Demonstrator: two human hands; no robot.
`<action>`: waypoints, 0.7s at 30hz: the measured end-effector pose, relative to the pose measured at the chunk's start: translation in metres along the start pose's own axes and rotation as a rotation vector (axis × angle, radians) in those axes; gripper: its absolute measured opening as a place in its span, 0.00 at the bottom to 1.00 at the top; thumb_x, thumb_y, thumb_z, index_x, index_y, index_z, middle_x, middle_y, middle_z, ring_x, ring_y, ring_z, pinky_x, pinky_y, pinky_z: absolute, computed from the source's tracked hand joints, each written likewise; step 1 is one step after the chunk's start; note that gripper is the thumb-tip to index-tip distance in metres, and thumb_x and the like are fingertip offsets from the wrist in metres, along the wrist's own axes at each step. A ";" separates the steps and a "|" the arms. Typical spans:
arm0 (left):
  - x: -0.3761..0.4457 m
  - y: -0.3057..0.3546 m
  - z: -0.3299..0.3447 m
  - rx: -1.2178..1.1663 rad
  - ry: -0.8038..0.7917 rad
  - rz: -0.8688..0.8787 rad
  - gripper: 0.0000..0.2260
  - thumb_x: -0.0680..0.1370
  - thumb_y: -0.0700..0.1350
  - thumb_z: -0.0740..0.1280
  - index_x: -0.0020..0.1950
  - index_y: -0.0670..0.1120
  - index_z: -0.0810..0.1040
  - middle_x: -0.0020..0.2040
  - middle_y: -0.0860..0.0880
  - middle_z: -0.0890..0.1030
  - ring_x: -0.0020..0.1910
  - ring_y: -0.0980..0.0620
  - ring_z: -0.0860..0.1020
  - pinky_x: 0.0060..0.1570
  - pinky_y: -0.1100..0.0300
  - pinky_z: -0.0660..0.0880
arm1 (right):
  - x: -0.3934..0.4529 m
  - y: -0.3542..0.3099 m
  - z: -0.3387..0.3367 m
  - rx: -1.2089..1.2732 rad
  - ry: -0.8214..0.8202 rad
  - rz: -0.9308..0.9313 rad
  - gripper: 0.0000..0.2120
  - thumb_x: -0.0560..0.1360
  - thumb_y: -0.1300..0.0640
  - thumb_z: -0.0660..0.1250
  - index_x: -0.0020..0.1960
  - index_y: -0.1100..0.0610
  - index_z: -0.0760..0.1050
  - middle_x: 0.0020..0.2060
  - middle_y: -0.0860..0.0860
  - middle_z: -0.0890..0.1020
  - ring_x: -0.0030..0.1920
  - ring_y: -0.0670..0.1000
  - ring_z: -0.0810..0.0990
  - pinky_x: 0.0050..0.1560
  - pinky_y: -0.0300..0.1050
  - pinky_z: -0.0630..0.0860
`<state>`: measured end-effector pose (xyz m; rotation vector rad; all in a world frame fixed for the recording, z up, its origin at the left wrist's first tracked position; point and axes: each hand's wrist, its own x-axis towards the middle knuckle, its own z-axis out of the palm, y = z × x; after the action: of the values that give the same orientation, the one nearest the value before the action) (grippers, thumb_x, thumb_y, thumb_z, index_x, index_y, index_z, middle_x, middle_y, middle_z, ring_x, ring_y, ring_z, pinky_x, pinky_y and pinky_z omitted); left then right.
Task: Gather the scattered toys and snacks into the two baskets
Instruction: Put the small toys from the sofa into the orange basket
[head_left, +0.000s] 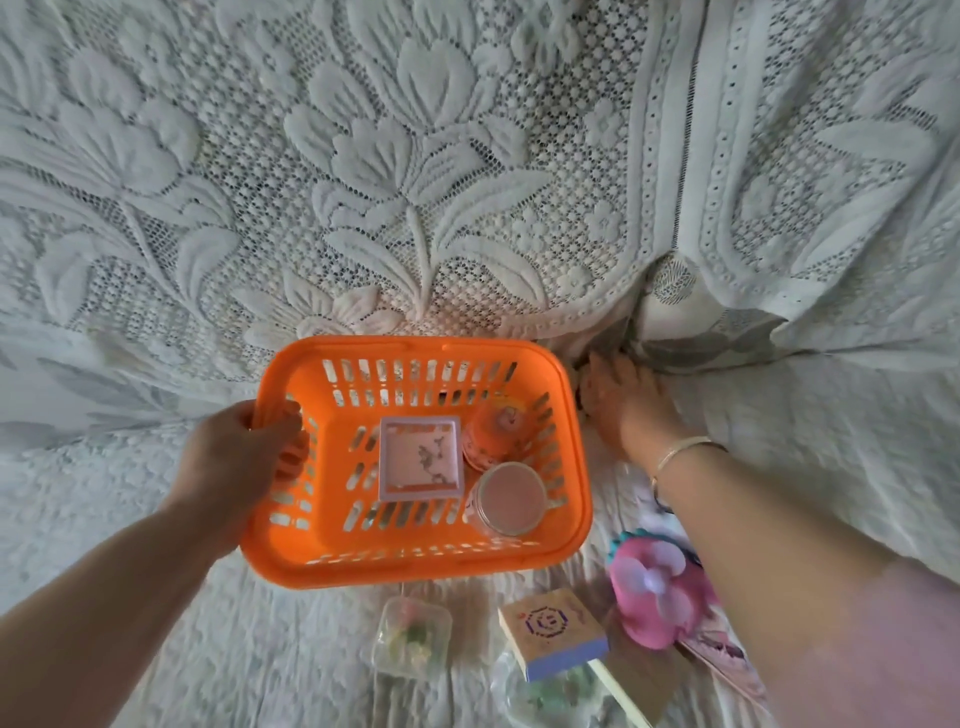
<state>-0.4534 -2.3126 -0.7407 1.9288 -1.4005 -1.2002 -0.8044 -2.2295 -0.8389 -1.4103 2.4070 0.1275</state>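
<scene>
Smooth, glossy orange plastic basket (415, 564); matt white lace cloth (426, 171), raised and rough, at twelve o'clock; thin shiny metal bangle (680, 448).

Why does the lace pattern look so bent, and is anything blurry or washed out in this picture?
Head view: the wide lens bows the lace cloth outward toward the edges. Light is soft and even, shadows faint. The right hand beside the orange basket is smeared, its fingers hard to read. The pink fan and nearest forearm look washed out and soft.
</scene>
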 end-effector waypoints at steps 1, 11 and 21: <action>0.000 0.000 -0.001 -0.003 0.001 0.002 0.08 0.78 0.45 0.71 0.43 0.41 0.82 0.37 0.38 0.84 0.33 0.44 0.78 0.40 0.50 0.77 | -0.002 0.000 0.000 -0.039 0.067 0.007 0.23 0.81 0.51 0.52 0.76 0.52 0.56 0.73 0.58 0.60 0.71 0.61 0.61 0.68 0.55 0.61; -0.019 0.005 -0.005 0.012 0.008 0.025 0.06 0.78 0.40 0.70 0.42 0.40 0.81 0.37 0.37 0.83 0.34 0.44 0.78 0.41 0.51 0.76 | -0.024 0.003 -0.011 -0.105 0.267 -0.119 0.15 0.75 0.62 0.65 0.60 0.60 0.69 0.59 0.58 0.76 0.59 0.60 0.73 0.51 0.50 0.72; -0.048 0.017 0.000 -0.013 -0.010 0.007 0.06 0.79 0.40 0.69 0.43 0.40 0.81 0.35 0.38 0.81 0.33 0.44 0.77 0.38 0.53 0.75 | -0.069 0.048 -0.070 0.135 0.594 0.058 0.25 0.69 0.65 0.71 0.65 0.59 0.70 0.56 0.63 0.73 0.56 0.65 0.71 0.49 0.56 0.73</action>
<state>-0.4665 -2.2745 -0.7094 1.9100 -1.3994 -1.2141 -0.8319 -2.1658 -0.7544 -1.4665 2.8494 -0.5010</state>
